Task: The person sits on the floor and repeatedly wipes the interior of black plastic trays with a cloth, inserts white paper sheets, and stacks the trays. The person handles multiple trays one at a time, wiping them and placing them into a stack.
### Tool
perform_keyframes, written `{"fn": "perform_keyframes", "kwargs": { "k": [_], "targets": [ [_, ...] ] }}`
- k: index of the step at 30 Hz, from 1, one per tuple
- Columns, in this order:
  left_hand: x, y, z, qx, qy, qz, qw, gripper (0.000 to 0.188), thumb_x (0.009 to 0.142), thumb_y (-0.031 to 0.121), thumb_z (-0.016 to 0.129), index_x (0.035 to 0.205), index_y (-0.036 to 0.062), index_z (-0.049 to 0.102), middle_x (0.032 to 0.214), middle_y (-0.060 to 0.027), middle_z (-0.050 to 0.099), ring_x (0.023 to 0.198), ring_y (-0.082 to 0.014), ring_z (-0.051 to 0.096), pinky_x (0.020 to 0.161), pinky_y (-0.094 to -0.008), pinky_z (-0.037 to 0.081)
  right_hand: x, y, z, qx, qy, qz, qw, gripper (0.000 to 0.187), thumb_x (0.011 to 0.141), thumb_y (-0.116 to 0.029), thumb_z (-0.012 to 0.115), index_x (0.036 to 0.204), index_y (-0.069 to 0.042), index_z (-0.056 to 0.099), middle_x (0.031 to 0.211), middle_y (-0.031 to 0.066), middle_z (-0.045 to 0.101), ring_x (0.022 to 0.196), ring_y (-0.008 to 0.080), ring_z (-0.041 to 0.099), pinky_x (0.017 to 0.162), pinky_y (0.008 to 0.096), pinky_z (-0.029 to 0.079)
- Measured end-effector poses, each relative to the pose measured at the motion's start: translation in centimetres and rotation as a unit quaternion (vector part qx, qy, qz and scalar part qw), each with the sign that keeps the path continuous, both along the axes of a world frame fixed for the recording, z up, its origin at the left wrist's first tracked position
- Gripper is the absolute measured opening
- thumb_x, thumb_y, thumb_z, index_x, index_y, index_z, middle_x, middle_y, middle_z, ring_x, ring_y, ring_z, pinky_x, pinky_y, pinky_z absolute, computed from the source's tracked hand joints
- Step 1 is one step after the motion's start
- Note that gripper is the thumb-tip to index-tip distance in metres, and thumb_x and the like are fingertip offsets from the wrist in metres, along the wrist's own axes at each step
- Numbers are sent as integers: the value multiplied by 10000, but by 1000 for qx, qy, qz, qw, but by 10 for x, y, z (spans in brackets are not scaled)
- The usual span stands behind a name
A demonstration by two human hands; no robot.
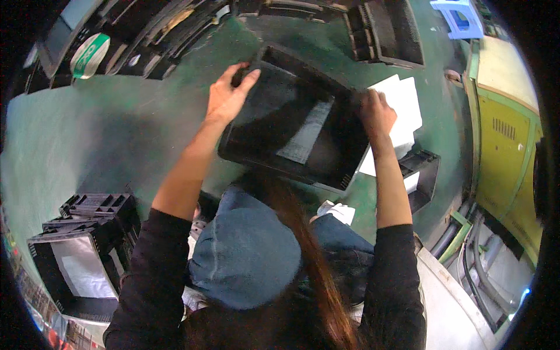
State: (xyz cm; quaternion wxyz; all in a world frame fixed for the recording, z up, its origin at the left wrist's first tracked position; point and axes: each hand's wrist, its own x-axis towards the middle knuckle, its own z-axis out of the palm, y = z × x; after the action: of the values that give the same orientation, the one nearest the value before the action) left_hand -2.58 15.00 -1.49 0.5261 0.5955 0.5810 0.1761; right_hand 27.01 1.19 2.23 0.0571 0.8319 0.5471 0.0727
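2 bare hands are at opposite sides of 1 black bin (254, 119), which sits between them, directly ahead of the knees. The bin is rectangular, with rounded corners, shallow walls and a smooth, dull surface, apparently plastic; slots pierce its near right corner. A pale strip (308, 131) shows on its base; paper or reflected light, cannot tell. Left hand (226, 98): thumb and fingers parted at the far left wall; whether they pinch it, cannot tell. Right hand (378, 114): fingers curled close together at the right wall; fingertips lost in shadow, grip undetermined.

Flat white sheets (402, 105) lie overlapped beside the right hand. A smaller black box (430, 181) stands nearer the person, past the right forearm. At lower left, an open black crate (49, 274) contains 1 pale, glossy sheet (84, 267). Green floor (146, 128): smooth, scuffed. Yellow-green cabinet (499, 157): flat panels, slotted vents.
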Motion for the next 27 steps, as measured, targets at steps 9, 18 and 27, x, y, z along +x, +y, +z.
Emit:
{"fn": "perform_keyframes", "kwargs": {
  "k": [9,18,27],
  "targets": [
    [5,-3,6,35,45,2,998,605,782,522,635,1252,159,520,874,-173,659,843,-271,644,795,-369,476,-9,-148,-9,50,236,41,970,373,754,-93,623,1111,-172,552,908,87,610,720,300,631,567,403,507],
    [5,-1,-7,155,106,-111,976,588,827,548,545,1316,228,477,1053,-150,647,971,-333,626,870,-401,469,-32,-88,17,-150,113,164,968,291,757,-210,633,1036,-134,607,1029,124,570,915,299,591,679,405,503],
    [7,-15,-8,125,55,-56,989,634,787,151,655,1351,308,412,1014,-161,648,792,-259,650,779,-375,507,-49,-136,-83,-320,-74,208,921,223,810,-179,523,926,-100,697,1086,135,602,1083,291,530,802,386,468]
  ]
}}
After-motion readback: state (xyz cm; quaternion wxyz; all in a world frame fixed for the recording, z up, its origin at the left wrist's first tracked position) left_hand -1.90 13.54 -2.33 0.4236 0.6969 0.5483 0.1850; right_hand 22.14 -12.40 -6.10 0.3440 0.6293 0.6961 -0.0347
